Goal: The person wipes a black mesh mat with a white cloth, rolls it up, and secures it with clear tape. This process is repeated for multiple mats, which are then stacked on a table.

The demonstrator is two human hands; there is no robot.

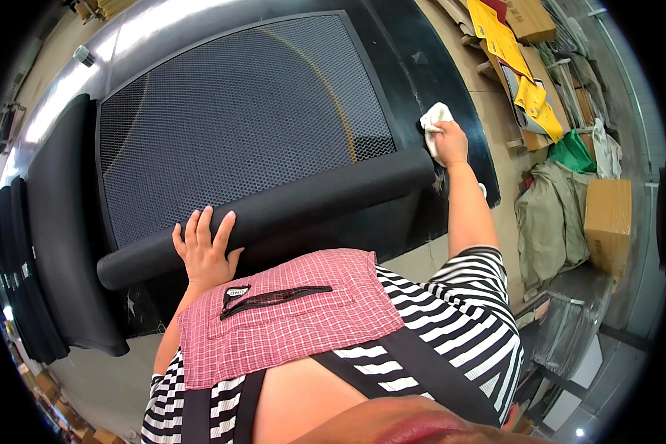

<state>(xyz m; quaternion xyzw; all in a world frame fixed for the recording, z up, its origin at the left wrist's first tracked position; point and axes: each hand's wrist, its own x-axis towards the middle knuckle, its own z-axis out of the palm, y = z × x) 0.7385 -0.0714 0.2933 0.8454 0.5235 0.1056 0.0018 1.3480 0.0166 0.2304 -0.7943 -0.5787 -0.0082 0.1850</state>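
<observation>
A red checked apron [288, 318] lies nearest. Beyond it the left hand [203, 251] rests on the black roll [274, 214], fingers spread flat over its top. The right hand [450, 142] pinches a white cloth [433, 122] against the black panel [466, 111], beside the mesh [237, 118].

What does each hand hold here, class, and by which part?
The right hand clutches a bunched white cloth against the black panel. The left hand holds nothing, resting flat on the black roll.

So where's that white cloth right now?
In the head view, the white cloth is at upper right, bunched in the person's right hand against the black frame beside the mesh panel.
</observation>
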